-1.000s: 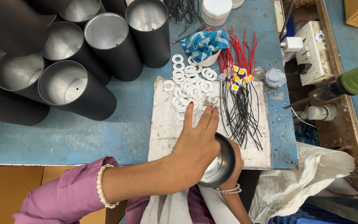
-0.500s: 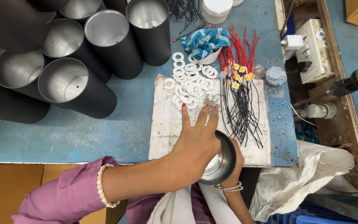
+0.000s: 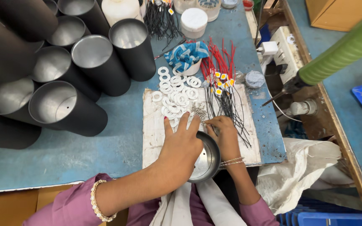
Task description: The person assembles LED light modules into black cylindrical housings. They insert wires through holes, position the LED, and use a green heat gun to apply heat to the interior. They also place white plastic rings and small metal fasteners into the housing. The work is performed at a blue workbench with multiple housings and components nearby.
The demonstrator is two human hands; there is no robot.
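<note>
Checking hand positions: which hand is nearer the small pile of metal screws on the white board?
Right. The right hand has fingertips just beside the screws; the left hand grips the metal cylinder lower down.

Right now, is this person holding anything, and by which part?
The left hand grips a black metal cylinder by its open rim. The right hand pinches at small screws; whether it holds one cannot be told.

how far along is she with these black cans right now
Done: cannot tell; the stacked black cylinders show only bare insides. In hand: left hand steadies one cylinder at the bench edge, right hand fingers the small screws. Left: white rings and wired parts still piled.
</note>
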